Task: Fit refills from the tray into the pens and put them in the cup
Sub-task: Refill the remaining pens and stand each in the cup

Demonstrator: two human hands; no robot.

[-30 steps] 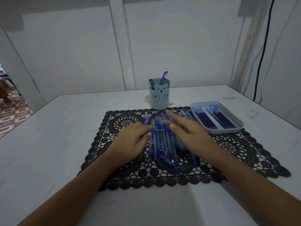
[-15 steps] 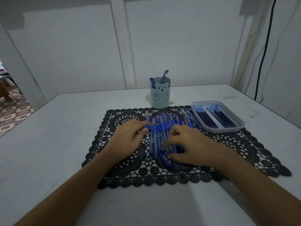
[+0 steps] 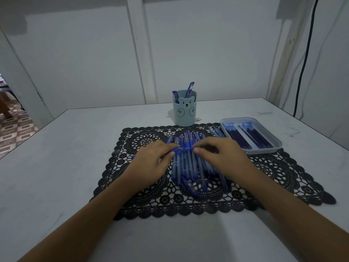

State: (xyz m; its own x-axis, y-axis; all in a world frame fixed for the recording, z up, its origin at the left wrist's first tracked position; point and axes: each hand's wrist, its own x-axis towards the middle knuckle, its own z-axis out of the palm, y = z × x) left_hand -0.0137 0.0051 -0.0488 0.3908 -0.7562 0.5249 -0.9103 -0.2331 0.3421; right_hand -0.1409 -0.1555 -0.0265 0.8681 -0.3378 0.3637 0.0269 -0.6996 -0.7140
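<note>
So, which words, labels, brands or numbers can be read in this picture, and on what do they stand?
None can be read.
Cup: only a drawn bear face, no words.
Pens: any print is too small to read.
Refills in the tray: too blurred to read.

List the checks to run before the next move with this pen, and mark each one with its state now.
1. Pen gripped at both ends: ok, the left hand pinches one end and the right hand the other.
2. Pen opened for a refill: cannot tell, fingers cover its ends.
3. Refill in hand: not ok, the refills all lie in the tray.
4. Tray within reach: ok, it sits just right of the right hand.
5. Cup upright with room: ok, only two pens stand in it.
</note>
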